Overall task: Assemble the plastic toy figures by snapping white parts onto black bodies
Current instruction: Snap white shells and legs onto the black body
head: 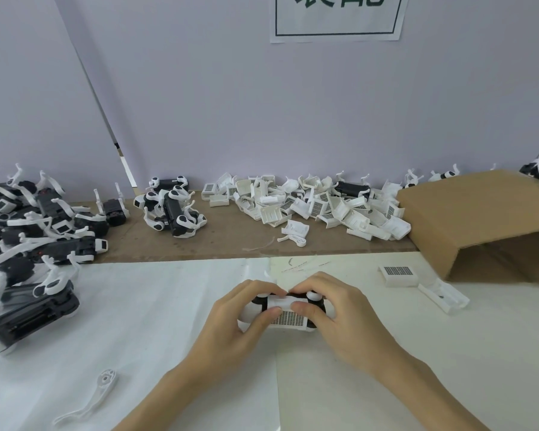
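Both hands — left hand [246, 309], right hand [333, 309] — grip one black body [293, 296] low on the desk [137, 321], thumbs on its white cover [285, 315]; press evenly along both edges — square, not twisted

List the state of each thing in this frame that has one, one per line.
left hand: grips the toy figure
right hand: grips the toy figure, thumb on the white part
toy figure: held over the table, white grid part on top
cardboard box: on its side, open toward the camera
pile of white parts: loose, unassembled
white leg piece: lying loose on the table
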The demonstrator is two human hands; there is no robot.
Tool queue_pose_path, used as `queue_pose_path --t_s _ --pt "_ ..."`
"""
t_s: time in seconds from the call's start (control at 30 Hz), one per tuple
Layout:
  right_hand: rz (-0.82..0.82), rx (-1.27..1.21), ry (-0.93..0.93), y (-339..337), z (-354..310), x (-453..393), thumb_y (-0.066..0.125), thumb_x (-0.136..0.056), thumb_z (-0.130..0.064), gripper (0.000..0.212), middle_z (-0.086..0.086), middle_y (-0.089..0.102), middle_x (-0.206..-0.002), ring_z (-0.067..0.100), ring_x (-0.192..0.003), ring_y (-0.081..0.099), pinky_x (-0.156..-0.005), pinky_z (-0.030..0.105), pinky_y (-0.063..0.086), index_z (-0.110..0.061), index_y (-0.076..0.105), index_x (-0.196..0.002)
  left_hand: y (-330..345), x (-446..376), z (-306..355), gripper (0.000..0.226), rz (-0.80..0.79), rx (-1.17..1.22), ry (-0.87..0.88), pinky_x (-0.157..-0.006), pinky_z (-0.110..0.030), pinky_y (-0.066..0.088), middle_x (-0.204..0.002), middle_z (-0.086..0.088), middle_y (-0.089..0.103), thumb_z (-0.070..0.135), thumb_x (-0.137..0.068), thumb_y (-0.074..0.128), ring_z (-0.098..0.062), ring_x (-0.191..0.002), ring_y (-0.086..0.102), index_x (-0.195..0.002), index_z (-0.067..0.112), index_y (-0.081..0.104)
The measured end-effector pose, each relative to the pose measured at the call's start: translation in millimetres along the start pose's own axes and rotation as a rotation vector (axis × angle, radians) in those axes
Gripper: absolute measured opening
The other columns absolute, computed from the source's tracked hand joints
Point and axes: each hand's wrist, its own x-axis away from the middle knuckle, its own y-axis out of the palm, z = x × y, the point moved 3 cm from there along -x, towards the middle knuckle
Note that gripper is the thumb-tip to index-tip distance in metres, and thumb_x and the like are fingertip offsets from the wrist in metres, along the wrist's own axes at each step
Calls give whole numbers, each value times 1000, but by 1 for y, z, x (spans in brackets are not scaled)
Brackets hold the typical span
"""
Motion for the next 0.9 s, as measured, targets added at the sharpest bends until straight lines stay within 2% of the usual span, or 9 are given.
queue_pose_path --t_s 0.13,0.27,0.37,0.47,0.53,0.6,0.7,0.8,0.9 --pt "21 12 -7 0 1 0 73 -96 -32 5 -24 65 -103 1 -102 61 -84 26 49 -30 73 -101 1 -2 4 16 32 12 5 -85 -15 46 -110 12 72 23 -102 65 -13 -103 68 -115 28 72" --pt "90 -85 32 1 0 2 70 -98 -31 4 -18 70 -99 5 -101 64 -85 24 51 -32 73 -99 -2 -6 4 31 28 22 -77 -95 -22 50 -122 14 71 42 -101 66 -14 -117 67 -132 39 64" --pt "138 -326 175 -1 1 0 69 -97 -35 6 -10 72 -91 12 -84 67 -73 22 56 -32 74 -99 -4 -2 3 56 -9 -183 32 -107 -23 44 -142 13 51 57 -93 73 -13 -130 55 -144 45 54" --pt "107 -462 325 -6 4 -1 65 -97 -44 19 -5 75 -86 15 -85 70 -68 28 57 -29 76 -98 1 1 5 59 -29 -228 152 -107 -16 44 -153 3 37 44 -89 82 -11 -136 50 -142 38 58" --pt "31 -468 350 -7 1 0 56 -99 -51 30 -8 76 -90 10 -89 72 -69 39 61 -29 77 -100 1 0 9 49 43 -162 168 -99 -18 49 -147 7 46 37 -92 80 -13 -131 57 -137 33 60" --pt "34 -440 307 -8 0 1 47 -101 -54 35 -8 75 -94 16 -86 73 -68 47 62 -34 75 -107 0 0 11 44 83 -98 130 -95 -15 48 -138 11 54 36 -92 79 -16 -128 60 -132 33 60" --pt "93 -194 121 -12 -1 4 42 -106 -57 32 -13 69 -103 18 -69 70 -72 39 58 -47 65 -126 -4 -1 6 37 136 -15 -9 -86 -16 47 -124 9 62 33 -88 81 -19 -116 63 -121 35 66" --pt "11 173 -79 -4 -2 7 48 -99 -64 47 -25 45 -137 6 -111 58 -98 23 46 -52 48 -144 -5 -2 1 36 185 66 -156 -82 -26 53 -118 9 68 32 -84 83 -20 -109 66 -117 36 69" --pt "51 323 -188 5 -1 5 71 -97 -38 51 -16 48 -147 9 -131 47 -109 27 40 -37 54 -145 -6 -2 0 36 183 110 -196 -83 -33 54 -114 8 70 32 -81 84 -21 -107 67 -115 36 72"
